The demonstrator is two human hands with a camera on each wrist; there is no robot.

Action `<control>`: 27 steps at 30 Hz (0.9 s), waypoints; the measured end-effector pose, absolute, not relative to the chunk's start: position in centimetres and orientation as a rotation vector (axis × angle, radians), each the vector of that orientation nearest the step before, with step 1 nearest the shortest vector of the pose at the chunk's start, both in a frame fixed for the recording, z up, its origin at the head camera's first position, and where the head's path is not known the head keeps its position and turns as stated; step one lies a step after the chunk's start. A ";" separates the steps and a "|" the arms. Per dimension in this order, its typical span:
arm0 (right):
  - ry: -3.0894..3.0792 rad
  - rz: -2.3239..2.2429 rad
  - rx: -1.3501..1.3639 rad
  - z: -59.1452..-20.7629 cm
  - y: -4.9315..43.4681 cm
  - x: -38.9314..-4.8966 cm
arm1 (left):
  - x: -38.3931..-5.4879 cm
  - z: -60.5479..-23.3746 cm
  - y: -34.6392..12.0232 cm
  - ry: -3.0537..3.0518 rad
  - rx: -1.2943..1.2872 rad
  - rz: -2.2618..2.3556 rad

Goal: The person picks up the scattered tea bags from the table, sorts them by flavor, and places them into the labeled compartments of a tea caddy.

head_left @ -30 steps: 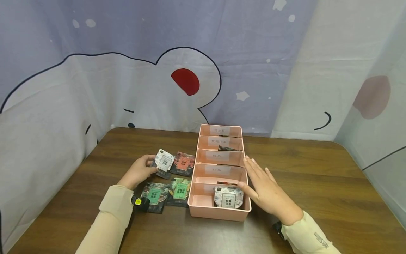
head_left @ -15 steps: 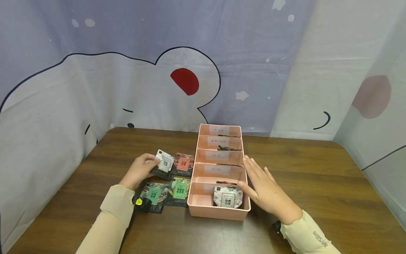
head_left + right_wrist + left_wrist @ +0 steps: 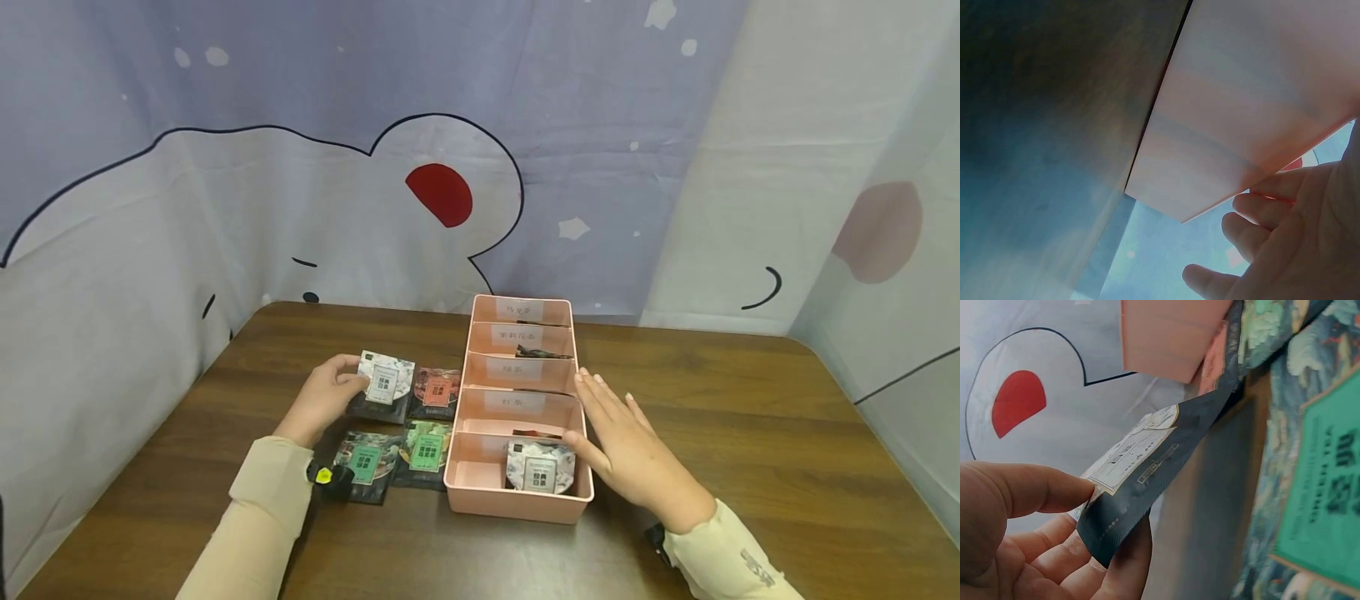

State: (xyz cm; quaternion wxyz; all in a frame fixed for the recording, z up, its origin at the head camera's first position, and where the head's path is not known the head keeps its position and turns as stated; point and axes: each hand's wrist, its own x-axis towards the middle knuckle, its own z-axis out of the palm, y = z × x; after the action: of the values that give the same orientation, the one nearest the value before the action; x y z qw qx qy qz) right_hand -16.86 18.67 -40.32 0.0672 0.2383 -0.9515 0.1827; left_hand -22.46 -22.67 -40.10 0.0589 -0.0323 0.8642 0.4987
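Note:
My left hand (image 3: 322, 398) pinches a tea sachet (image 3: 384, 385) with a white floral top and black lower part. In the left wrist view the thumb lies on the printed face of this tea sachet (image 3: 1141, 462) and the fingers are behind it, at its edge. My right hand (image 3: 630, 454) has straight fingers along the right rim of a pink divided box (image 3: 517, 505). From the right wrist view, those fingers (image 3: 1272, 212) reach to the rim beside the box's outer wall (image 3: 1210, 137). Another white sachet (image 3: 540, 468) leans in the box's nearest compartment.
A red sachet (image 3: 437, 392), a green sachet (image 3: 366, 465) and a yellow-green sachet (image 3: 424, 452) lie on the wooden table (image 3: 720, 400) left of the box. Paper labels (image 3: 513, 402) mark the compartments, several with sachet edges showing. A patterned curtain (image 3: 300, 192) hangs behind.
The sachet in my left hand has turned from a slant to face the head camera more squarely, shifting slightly left. My right hand and the box have stayed in place.

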 end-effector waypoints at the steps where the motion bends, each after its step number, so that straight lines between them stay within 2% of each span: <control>1: -2.867 0.547 0.720 -40.3 18.7 -16.8 | -22.4 -39.9 -22.7 2.627 -0.089 1.511; 12: -2.884 0.519 0.736 -40.3 19.0 -17.0 | -21.6 -37.5 -22.1 2.655 -0.028 1.645; 27: -2.856 0.501 0.773 -40.3 19.1 -17.0 | -18.9 -34.1 -18.8 2.590 0.123 1.889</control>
State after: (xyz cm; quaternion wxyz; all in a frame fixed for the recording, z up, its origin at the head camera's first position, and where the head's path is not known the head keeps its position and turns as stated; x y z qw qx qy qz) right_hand -17.02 19.13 -40.32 0.0702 0.2569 -0.9494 0.1664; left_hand -18.94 -18.83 -34.15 -0.0333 0.0382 0.8069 0.5886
